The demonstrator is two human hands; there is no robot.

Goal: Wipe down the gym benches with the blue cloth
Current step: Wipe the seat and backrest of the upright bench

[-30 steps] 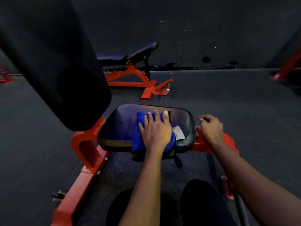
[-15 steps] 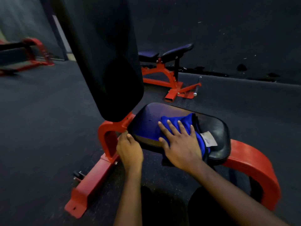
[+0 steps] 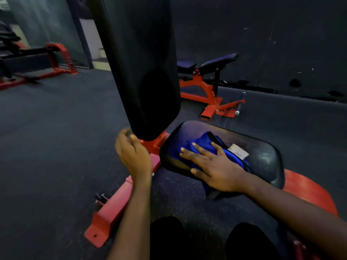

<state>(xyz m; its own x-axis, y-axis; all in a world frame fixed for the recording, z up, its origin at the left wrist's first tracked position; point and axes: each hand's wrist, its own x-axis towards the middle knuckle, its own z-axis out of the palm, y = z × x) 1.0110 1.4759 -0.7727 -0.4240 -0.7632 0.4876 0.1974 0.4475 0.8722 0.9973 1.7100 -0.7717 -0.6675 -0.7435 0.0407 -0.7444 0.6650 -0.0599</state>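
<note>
Dark rubber floor (image 3: 56, 137) and a dark wall (image 3: 272, 34) surround a red-framed bench (image 3: 110, 211), its black seat (image 3: 262, 160) set low and its back pad (image 3: 142, 62) rising steeply above. The blue cloth (image 3: 204, 143) lies bunched on the left part of the seat, with a white tag (image 3: 238, 151) at its right edge. The right hand (image 3: 216, 169) presses flat on the cloth, fingers straight and spread, pointing toward the back pad. The left hand (image 3: 133, 154) hovers just beside the bottom end of the back pad, blurred, fingers loosely curled and holding nothing. A second bench (image 3: 206, 72) stands near the wall, well apart.
</note>
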